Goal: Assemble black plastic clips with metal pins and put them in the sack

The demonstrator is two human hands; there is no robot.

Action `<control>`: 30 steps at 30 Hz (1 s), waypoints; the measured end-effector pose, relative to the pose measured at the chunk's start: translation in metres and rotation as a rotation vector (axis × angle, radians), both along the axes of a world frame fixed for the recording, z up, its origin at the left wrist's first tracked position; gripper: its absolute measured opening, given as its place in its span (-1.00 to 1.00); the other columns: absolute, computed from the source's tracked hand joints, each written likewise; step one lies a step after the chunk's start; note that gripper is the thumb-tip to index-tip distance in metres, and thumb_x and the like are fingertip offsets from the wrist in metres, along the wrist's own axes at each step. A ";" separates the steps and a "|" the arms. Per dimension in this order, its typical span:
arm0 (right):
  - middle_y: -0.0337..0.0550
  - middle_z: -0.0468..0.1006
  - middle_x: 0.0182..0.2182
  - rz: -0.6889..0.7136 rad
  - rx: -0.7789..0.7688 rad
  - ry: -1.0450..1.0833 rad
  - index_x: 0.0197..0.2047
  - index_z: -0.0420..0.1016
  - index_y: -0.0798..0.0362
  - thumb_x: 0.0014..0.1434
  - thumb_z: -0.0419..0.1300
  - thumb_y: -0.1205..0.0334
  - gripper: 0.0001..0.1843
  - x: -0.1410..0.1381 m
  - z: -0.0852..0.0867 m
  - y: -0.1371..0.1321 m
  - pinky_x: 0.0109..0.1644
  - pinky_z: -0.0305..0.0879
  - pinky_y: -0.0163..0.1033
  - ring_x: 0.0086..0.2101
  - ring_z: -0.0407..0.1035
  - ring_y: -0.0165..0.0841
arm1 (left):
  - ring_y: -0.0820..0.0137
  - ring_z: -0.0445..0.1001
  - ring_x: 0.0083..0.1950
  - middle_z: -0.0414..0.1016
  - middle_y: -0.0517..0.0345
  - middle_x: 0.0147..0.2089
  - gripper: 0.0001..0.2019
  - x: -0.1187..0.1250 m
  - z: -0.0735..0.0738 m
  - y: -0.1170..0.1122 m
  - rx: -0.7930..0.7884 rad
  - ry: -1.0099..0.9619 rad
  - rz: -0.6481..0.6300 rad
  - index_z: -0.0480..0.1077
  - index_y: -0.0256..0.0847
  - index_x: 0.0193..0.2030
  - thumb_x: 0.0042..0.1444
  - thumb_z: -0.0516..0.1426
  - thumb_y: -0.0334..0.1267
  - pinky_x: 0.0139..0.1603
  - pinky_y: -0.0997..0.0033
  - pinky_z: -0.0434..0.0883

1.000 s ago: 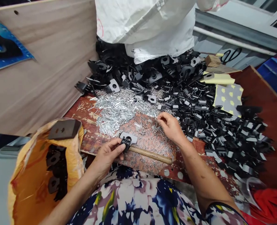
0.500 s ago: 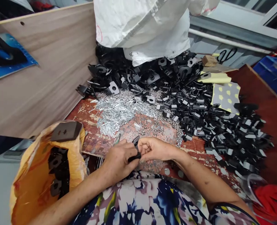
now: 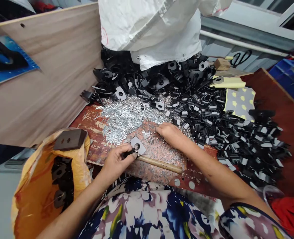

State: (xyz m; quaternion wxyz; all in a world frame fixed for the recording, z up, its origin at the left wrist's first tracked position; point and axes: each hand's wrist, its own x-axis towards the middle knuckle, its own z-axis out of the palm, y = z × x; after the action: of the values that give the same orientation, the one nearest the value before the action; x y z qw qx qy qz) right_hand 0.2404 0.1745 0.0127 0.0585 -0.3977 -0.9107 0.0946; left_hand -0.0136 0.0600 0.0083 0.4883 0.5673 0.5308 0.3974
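Observation:
My left hand (image 3: 118,161) pinches a black metal clip part whose flat plate (image 3: 142,149) has a round hole and faces up. Just below that plate, a wooden handle (image 3: 161,164) slants across the stone slab (image 3: 161,154); its far end is hidden by my left hand and the part. My right hand (image 3: 170,132) is over the back of the slab, fingertips drawn together beside small metal pieces (image 3: 150,137). Whatever those fingers hold is too small to make out. Behind lies a heap of thin silvery pins (image 3: 124,116).
Black clip parts (image 3: 206,113) are piled along the back and right. A white sack (image 3: 149,26) stands behind them, and a wooden board (image 3: 49,73) rises at left. An orange-yellow bag (image 3: 29,186) with black parts sits front left. Scissors (image 3: 241,58) lie back right.
My hands have parted. The right one has moved up and away to the small metal pieces, while the left keeps the black part, its plate now showing. The wooden handle has come into sight.

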 end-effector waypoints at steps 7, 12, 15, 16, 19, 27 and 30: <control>-0.08 0.55 -0.33 0.004 0.075 0.038 -0.20 0.54 0.06 0.14 0.15 0.59 -0.71 -0.008 -0.005 0.009 -0.08 0.32 -0.08 -0.24 0.38 -0.23 | 0.50 0.21 -0.53 0.25 0.25 -0.50 -0.74 0.000 -0.002 -0.002 -0.401 -0.583 0.137 0.40 -0.19 -0.56 -0.08 0.32 -0.11 -0.59 0.50 0.31; -0.19 0.65 -0.29 -0.224 -0.183 0.531 -0.22 0.59 -0.03 0.21 0.24 0.37 -0.87 -0.008 0.015 -0.022 -0.13 0.43 -0.10 -0.28 0.51 -0.28 | 0.46 0.33 -0.51 0.42 0.13 -0.45 -0.72 -0.001 0.003 0.002 -0.399 -0.798 0.194 0.51 -0.22 -0.47 -0.08 0.35 -0.04 -0.64 0.50 0.36; -0.22 0.70 -0.26 -0.230 -0.323 0.832 -0.28 0.62 -0.08 0.23 0.32 0.25 -0.95 -0.024 0.028 -0.055 -0.05 0.46 -0.06 -0.24 0.57 -0.28 | 0.46 0.35 -0.51 0.46 0.11 -0.43 -0.63 0.005 0.002 0.005 -0.409 -0.861 0.231 0.56 -0.22 -0.41 -0.03 0.35 0.09 -0.68 0.53 0.32; -0.23 0.70 -0.25 -0.202 -0.324 0.887 -0.30 0.62 -0.08 0.22 0.33 0.26 -0.94 -0.031 0.030 -0.064 0.00 0.46 -0.03 -0.22 0.57 -0.27 | 0.47 0.34 -0.52 0.46 0.12 -0.43 -0.62 0.008 0.001 0.005 -0.403 -0.858 0.230 0.56 -0.23 -0.42 -0.02 0.36 0.10 -0.69 0.55 0.30; -0.23 0.70 -0.24 -0.150 -0.269 0.959 -0.34 0.63 -0.11 0.20 0.34 0.29 -0.90 -0.047 0.033 -0.076 0.07 0.41 0.03 -0.18 0.56 -0.26 | 0.53 0.30 -0.55 0.44 0.14 -0.45 -0.65 0.016 -0.001 0.006 -0.370 -0.825 0.212 0.54 -0.25 -0.47 -0.01 0.40 0.03 -0.70 0.59 0.28; -0.22 0.68 -0.29 -0.104 -0.172 0.957 -0.37 0.58 -0.09 0.21 0.34 0.24 -0.89 -0.061 0.031 -0.079 0.07 0.36 0.10 -0.20 0.51 -0.23 | 0.53 0.34 -0.52 0.45 0.16 -0.42 -0.63 0.023 -0.003 0.001 -0.372 -0.861 0.224 0.58 -0.28 -0.40 -0.08 0.46 0.02 -0.65 0.56 0.41; -0.20 0.69 -0.22 -0.142 -0.226 0.996 -0.31 0.51 -0.07 0.27 0.26 0.25 -0.91 -0.059 0.030 -0.084 0.18 0.34 0.12 -0.16 0.55 -0.25 | 0.51 0.37 -0.49 0.49 0.14 -0.38 -0.64 0.023 -0.005 0.000 -0.384 -0.890 0.234 0.58 -0.27 -0.37 -0.06 0.45 0.02 -0.64 0.57 0.42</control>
State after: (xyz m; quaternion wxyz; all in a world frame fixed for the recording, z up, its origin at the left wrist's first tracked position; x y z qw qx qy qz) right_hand 0.1818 0.0906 0.0431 0.4480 -0.3690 -0.7273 0.3663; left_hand 0.0094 0.0600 0.0035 0.7155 0.1792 0.3947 0.5479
